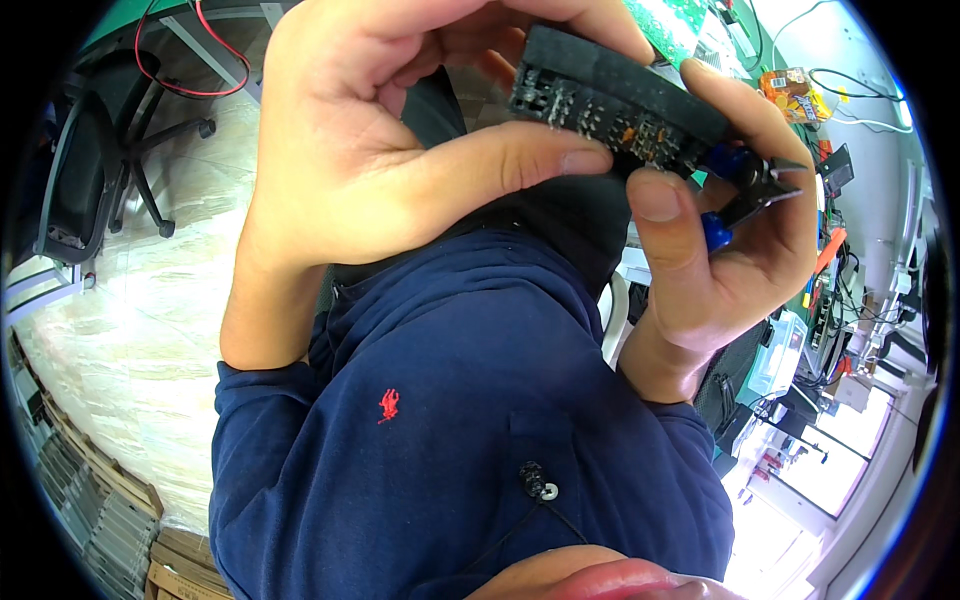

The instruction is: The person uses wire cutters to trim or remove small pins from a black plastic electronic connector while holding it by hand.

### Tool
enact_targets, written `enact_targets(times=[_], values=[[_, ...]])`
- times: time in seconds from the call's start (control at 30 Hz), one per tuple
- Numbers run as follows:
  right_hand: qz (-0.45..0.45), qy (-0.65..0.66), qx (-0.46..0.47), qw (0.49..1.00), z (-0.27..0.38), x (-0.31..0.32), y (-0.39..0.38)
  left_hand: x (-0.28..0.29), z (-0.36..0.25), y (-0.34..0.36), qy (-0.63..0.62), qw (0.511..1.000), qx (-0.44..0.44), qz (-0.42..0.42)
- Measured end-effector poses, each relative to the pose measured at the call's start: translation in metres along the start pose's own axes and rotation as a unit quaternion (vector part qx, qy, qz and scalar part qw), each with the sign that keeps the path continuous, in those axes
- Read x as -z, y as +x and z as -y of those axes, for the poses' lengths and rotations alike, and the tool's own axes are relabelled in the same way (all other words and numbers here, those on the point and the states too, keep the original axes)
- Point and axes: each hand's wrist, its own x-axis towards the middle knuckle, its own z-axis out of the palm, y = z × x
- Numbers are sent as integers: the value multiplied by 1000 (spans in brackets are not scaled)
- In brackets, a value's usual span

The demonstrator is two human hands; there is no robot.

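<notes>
Between both hands, raised close to me, is a black block-shaped electronic part (625, 80). Rows of metal pins or wire leads stick out along its lower side, with a few orange bits among them. My left hand (400, 150) grips its left end, the thumb lying along the underside near the pins. At the other end, my right hand (720, 220) pinches the block between thumb and fingers. The same hand also keeps a pair of side cutters (745, 185) with blue handles tucked in the palm, jaws pointing right. Part of the handles is hidden by the block and thumb.
Green workbenches (690, 25) with cables stretch along the top and right. An orange snack bag (795, 95) and a clear plastic box (780, 350) are on the right. A black swivel chair (90, 170) stands left, with cardboard boxes (180, 570) at lower left.
</notes>
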Motion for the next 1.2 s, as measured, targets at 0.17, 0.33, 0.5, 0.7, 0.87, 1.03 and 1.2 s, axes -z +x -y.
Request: enact_targets(times=[0.17,0.33,0.5,0.7,0.87,1.03,1.2], values=[[1,4,16,1000,-2,-3,-3,-5,2,0,32,999,-17,-19],[102,-80,47,991,-6,11,7,1,-1,-4,61,998,-20,-7],[118,-142,100,978,-5,15,7,3,-4,-1,86,996,-25,19],[122,-165,124,971,-5,15,7,3,-3,-2,108,993,-45,35],[122,-176,121,969,-5,18,6,2,-3,-5,114,991,-54,43],[99,-164,85,978,-8,17,5,1,-10,-5,179,981,-60,49],[48,-83,-19,995,-7,11,0,-13,-27,3,208,975,66,35]])
